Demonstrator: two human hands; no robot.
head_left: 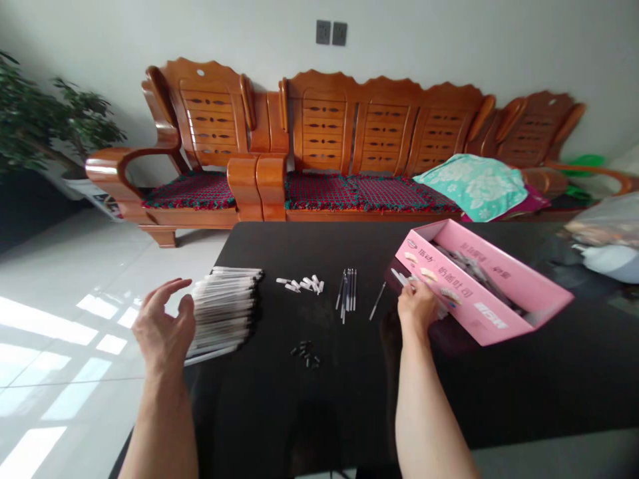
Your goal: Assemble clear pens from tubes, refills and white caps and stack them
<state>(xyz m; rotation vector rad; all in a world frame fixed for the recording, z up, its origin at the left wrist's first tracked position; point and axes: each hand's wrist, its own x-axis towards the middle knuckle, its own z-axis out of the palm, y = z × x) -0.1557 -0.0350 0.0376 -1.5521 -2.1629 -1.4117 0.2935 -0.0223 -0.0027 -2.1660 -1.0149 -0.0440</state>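
My left hand (pixel 167 326) is raised at the table's left edge, thumb and fingers apart, nothing in it. Close beside it lies a long row of white pens (pixel 224 306) with dark ends. My right hand (pixel 418 307) is at the front wall of a pink box (pixel 479 293), its fingers closed around slim white pen barrels (pixel 398 276); the fingertips are partly hidden. Left of that hand lies a single pen refill (pixel 378 301), then a small group of refills (pixel 348 293). Several short white pen parts (pixel 302 285) are scattered mid-table, with small black pen parts (pixel 306 354) nearer me.
The black table (pixel 349 392) carries everything. In the box are greyish slim items, hard to make out. A plastic bag (pixel 606 223) and a white object (pixel 612 263) stand at the right. Beyond is a wooden sofa (pixel 324 126) with a turquoise cloth (pixel 474 186).
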